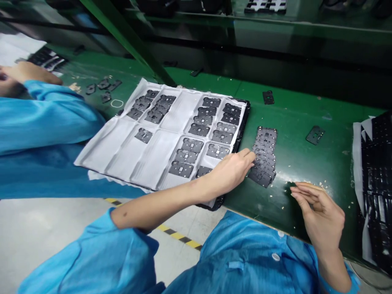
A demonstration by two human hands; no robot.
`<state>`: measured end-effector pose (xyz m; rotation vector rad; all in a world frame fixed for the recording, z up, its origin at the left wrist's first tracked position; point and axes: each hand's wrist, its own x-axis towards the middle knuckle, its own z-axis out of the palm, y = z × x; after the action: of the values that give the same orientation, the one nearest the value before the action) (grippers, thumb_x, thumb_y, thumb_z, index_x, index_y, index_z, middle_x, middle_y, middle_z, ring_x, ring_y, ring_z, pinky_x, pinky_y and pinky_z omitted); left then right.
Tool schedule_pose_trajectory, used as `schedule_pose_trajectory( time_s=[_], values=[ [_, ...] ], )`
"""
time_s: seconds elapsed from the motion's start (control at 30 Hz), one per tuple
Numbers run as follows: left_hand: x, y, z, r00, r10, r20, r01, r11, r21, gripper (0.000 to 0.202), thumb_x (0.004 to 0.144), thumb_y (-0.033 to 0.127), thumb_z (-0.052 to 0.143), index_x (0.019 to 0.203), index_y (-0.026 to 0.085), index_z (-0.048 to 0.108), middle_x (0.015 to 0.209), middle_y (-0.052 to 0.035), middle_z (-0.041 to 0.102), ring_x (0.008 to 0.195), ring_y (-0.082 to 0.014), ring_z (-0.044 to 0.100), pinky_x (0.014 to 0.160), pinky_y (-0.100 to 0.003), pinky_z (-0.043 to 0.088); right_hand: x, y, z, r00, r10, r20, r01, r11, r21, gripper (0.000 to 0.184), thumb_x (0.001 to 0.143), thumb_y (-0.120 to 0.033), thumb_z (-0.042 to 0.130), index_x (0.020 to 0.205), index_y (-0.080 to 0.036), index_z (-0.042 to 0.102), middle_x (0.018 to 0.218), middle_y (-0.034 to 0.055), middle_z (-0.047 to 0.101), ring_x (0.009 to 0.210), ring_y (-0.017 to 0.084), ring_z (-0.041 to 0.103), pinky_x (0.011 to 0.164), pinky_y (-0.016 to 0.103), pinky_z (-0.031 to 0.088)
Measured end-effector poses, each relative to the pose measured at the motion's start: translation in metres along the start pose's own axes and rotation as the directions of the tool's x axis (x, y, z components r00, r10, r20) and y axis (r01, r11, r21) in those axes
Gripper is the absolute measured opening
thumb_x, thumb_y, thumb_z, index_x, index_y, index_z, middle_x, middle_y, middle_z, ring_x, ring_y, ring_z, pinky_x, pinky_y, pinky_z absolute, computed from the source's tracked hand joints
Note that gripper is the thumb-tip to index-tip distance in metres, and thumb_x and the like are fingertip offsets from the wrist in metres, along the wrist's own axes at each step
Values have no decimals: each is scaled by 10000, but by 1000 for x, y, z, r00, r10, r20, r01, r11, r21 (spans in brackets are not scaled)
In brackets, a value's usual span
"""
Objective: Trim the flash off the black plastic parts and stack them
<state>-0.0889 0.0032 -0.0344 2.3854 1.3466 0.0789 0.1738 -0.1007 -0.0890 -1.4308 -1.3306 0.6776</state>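
Note:
A fanned, overlapping stack of thin black plates (265,153) with cutouts lies on the green bench. At its left edge is my left hand (234,169), fingers pinched together; whatever sits between the fingertips is hidden. My right hand (321,214) hovers over the bench's front, right of the stack, with thumb and forefinger brought together; anything between them is too small to make out. Left of the stack is a tray (180,104) lined with white sheet, its compartments partly filled with similar plates (186,155). My left forearm passes over the tray's near right corner.
Two loose plates (315,134) (268,97) lie beyond the stack. Small pale crumbs (321,184) are scattered near my right hand. Black trays with white sheet (376,183) stand at the right edge. A co-worker's blue sleeve (45,114) reaches in at left. A green post (131,41) rises behind the tray.

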Motion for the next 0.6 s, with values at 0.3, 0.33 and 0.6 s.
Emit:
schedule_pose_trajectory(
  time_s=[0.3,0.33,0.6],
  values=[
    [99,-34,-44,985,-150,-87,152,988,19,291,1074,243,514,1125,138,781,994,-170,785,997,-323,742,912,-418,520,10,5,-5,992,-125,7,125,975,-182,27,989,-259,816,971,-243,804,991,48,830,938,245,793,904,406,614],
    [120,-38,-49,976,-196,-94,198,980,8,301,1083,262,524,1156,128,784,1080,-190,791,1086,-333,735,967,-427,520,10,5,-5,991,-131,16,132,974,-183,38,991,-264,812,959,-245,803,980,43,831,924,244,794,892,395,608],
    [261,-42,-62,902,-414,-126,412,910,-40,603,967,446,805,1376,13,711,1469,-301,649,1369,-416,645,1162,-467,499,17,11,-11,983,-183,-31,168,948,-271,91,1039,-239,713,995,-244,793,972,39,832,887,231,793,855,364,600]
  ],
)
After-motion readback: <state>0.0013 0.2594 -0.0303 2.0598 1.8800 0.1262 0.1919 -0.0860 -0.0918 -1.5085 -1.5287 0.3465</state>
